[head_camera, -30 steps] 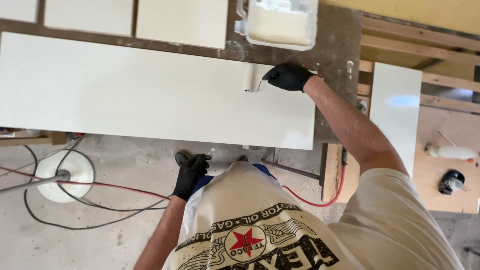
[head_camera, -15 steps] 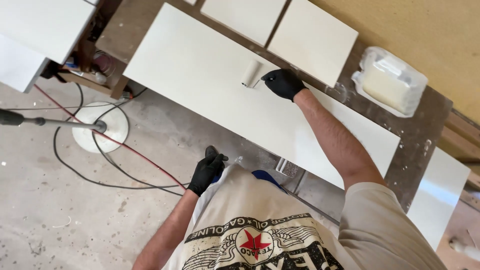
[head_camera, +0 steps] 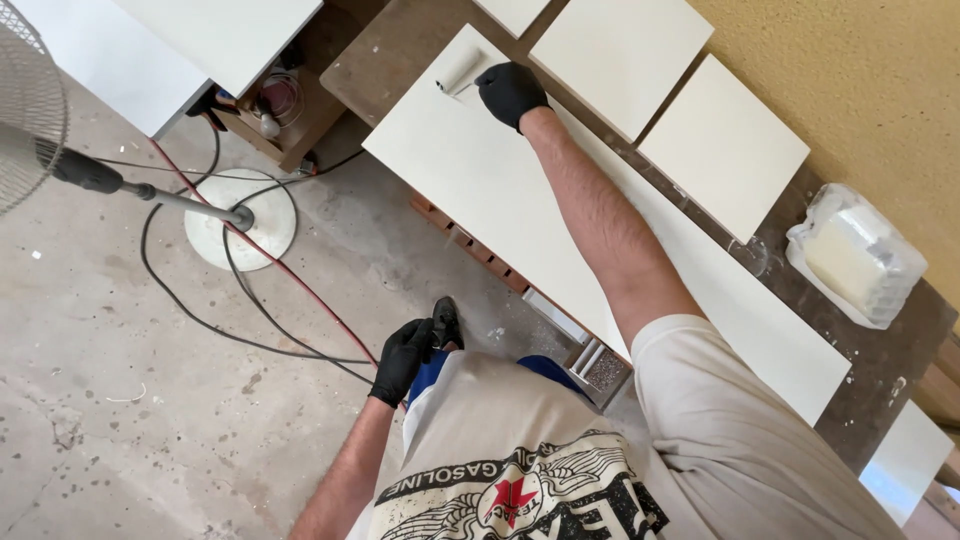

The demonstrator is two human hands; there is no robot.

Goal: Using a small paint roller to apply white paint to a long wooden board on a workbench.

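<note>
My right hand (head_camera: 511, 92), in a black glove, grips the handle of a small white paint roller (head_camera: 458, 72). The roller rests on the far end of a long white-painted board (head_camera: 520, 210) that lies across a brown workbench (head_camera: 395, 55). My left hand (head_camera: 403, 358), also black-gloved, hangs loosely curled at my side above the concrete floor and holds nothing. My arm stretches along the board towards the roller.
Two smaller white panels (head_camera: 620, 55) (head_camera: 722, 148) lie beyond the board by a yellow wall. A plastic-lined paint tray (head_camera: 855, 255) sits at the bench's right. A standing fan's round base (head_camera: 240, 218) and cables (head_camera: 260, 250) are on the floor to the left, near another white panel (head_camera: 200, 40).
My right hand has rolled the roller along the board towards its far end. The view has swung, so the bench now runs diagonally. My left hand stays at my side.
</note>
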